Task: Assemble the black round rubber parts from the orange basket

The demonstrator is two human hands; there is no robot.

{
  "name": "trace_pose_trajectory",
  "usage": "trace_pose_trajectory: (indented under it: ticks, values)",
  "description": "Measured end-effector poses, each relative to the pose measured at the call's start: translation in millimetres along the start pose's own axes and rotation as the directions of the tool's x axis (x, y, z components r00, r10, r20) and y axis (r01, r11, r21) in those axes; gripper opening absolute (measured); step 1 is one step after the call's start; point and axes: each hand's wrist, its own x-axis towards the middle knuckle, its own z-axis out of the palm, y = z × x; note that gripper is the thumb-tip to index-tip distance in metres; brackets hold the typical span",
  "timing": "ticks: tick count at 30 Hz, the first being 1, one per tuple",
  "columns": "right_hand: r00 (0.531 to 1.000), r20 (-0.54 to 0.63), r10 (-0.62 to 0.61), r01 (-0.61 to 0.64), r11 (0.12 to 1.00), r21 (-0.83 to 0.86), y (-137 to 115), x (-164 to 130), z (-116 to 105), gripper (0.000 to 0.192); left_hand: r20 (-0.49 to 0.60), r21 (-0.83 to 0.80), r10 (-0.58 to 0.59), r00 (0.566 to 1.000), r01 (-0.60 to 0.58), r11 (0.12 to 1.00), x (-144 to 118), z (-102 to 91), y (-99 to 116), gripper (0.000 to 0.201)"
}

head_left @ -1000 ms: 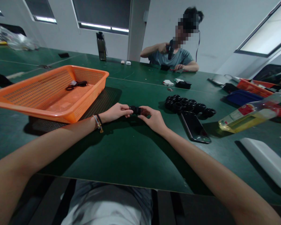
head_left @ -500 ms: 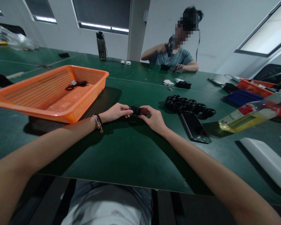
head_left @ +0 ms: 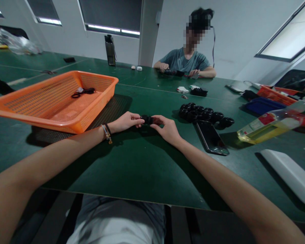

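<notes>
While both arms stretch toward mid-frame, the left hand (head_left: 125,122) and the right hand (head_left: 167,129) meet just above the green table (head_left: 142,162), each pinching one end of a small black part (head_left: 147,119) between thumb and fingertips; the part sits between the two hands, at the centre of the frame, and whether it is one piece or two pressed together is too small to tell. Judging by the grip, the step in hand looks like fitting or twisting that part; the next move would call for a firm, aligned pinch from both sides, without letting it slip.

To the right of the hands, a cluster of black ring-shaped parts (head_left: 205,114) lies loose on the table, with a dark phone (head_left: 211,137) just below it; at the right edge a clear bottle of yellowish liquid (head_left: 269,126) lies tilted.

In the upper left, an orange mesh basket (head_left: 101,98) holds only a few small items, a black loop and a pale piece (head_left: 82,91), near its far end; at the far right a blue tray (head_left: 261,105) and an orange tray (head_left: 277,95) sit side by side, contents unclear.

At the top centre another person (head_left: 186,61) sits across the table, both hands down on it.
</notes>
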Motion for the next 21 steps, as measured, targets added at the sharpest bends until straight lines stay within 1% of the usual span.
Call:
trace_pose_trajectory:
  ticks: [6, 15, 17, 21]
  values:
    - [1.000, -0.004, 0.004, -0.004, 1.000, -0.029, 0.4, 0.7, 0.6, 0.021, -0.010, 0.019, 0.005, 1.000, -0.005, 1.000, 0.0, 0.6, -0.5, 0.019]
    - [1.000, -0.003, 0.003, -0.003, 0.999, -0.046, 0.9, 0.5, 0.4, 0.021, -0.006, 0.002, 0.005, 1.000, -0.005, 1.000, 0.3, 0.2, -0.5, 0.019]
    - [1.000, -0.008, -0.004, 0.004, 0.999, -0.038, 0.7, -0.1, 0.6, 0.023, -0.012, -0.014, -0.010, 1.000, 0.010, 1.000, 0.9, 1.0, -0.3, 0.018]
    - [1.000, -0.012, -0.024, 0.024, 1.000, -0.004, -0.7, -1.1, 0.9, 0.034, -0.025, -0.047, -0.047, 0.999, 0.046, 0.998, 1.5, 2.6, 0.9, 0.015]
